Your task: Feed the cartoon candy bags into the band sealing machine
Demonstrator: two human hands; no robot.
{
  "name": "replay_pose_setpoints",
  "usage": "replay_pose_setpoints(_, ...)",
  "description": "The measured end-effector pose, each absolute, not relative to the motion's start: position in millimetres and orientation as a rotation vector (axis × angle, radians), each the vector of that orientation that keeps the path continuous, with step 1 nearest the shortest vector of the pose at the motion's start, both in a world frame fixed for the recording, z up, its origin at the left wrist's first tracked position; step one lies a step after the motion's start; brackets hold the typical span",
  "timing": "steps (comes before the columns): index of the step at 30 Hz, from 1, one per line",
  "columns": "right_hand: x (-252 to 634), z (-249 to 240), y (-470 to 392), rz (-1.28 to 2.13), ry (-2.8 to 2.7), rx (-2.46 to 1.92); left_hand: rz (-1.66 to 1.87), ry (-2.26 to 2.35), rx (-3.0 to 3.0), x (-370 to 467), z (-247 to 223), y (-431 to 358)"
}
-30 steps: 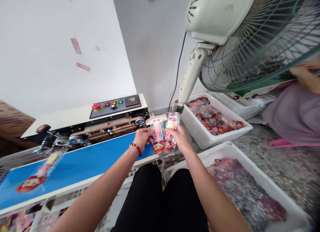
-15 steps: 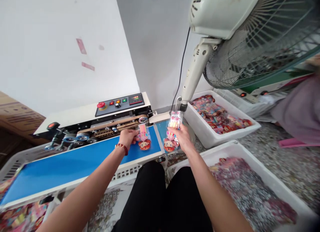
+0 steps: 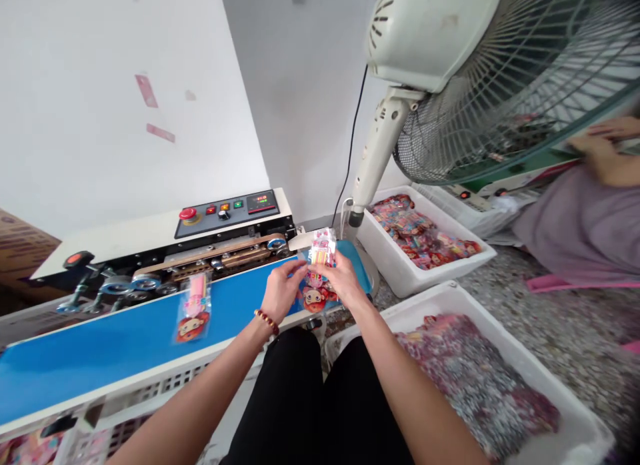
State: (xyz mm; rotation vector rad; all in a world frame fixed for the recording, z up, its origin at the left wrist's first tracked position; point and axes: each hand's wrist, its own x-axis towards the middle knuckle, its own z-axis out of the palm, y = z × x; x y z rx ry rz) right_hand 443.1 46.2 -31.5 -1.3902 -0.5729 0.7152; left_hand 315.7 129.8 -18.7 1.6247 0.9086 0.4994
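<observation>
My right hand grips a small stack of clear plastic packets over the right end of the belt. They show a red-haired cartoon face at the bottom and yellow and pink sticks above. My left hand, with a beaded bracelet on the wrist, pinches the left edge of this stack; how many packets it has hold of I cannot tell. Another packet of the same kind lies on the blue conveyor belt, its upper end by the rollers of the sealing machine.
A standing fan rises at the right. Behind its pole is a white bin of packets, with another white bin of packets nearer me. At the far right sits another person. Cardboard boxes stand at left.
My left hand has let go of one packet, which now lies farther left along the belt. That hand has moved right to the stack in my right hand. The view has shifted slightly.
</observation>
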Motion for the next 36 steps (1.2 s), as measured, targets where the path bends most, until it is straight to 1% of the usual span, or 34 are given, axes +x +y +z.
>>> replay_pose_setpoints(3, 446.5, -34.5, 45.8, 0.694, -0.580, -1.433, 0.521, 0.895, 1.476, 336.4, -20.6, 135.2)
replay_pose_setpoints(6, 455.1, -40.4, 43.0, 0.701, -0.507, -1.427, 0.452, 0.987, 1.353, 341.0, -24.6, 142.9)
replay_pose_setpoints(10, 468.7, -43.3, 35.8, 0.652, -0.333, -1.469, 0.388, 1.111, 1.313, 342.5, -27.9, 155.3)
replay_pose_setpoints(13, 473.9, -42.2, 30.4, 0.622, -0.306, -1.467, 0.375, 1.174, 1.291, 344.8, -27.4, 164.1)
replay_pose_setpoints(19, 466.0, -44.5, 33.3, 0.679, -0.347, -1.457, 0.439, 1.242, 1.270, 321.6, -24.3, 183.9)
replay_pose_setpoints(24, 450.4, -43.9, 41.1, 0.749, -0.421, -1.451, 0.446, 1.315, 1.504, 261.7, -25.6, 197.6)
replay_pose_setpoints(28, 443.3, -42.3, 41.1, 0.813, -0.507, -1.437, 0.812, 1.460, 1.966, 227.3, -26.5, 178.1)
replay_pose_setpoints(29, 442.6, -42.4, 41.3, 0.808, -0.549, -1.439, 0.862, 1.432, 2.046, 227.3, -26.6, 170.1)
replay_pose_setpoints(31, 442.1, -43.2, 42.9, 0.782, -0.628, -1.434, 0.772, 1.270, 2.039, 240.0, -26.1, 154.6)
replay_pose_setpoints(34, 442.1, -44.9, 47.5, 0.769, -0.674, -1.395, 0.527, 1.020, 1.754, 280.5, -23.6, 141.7)
replay_pose_setpoints(36, 443.0, -46.5, 50.1, 0.781, -0.686, -1.397, 0.492, 0.937, 1.578, 308.3, -21.4, 141.0)
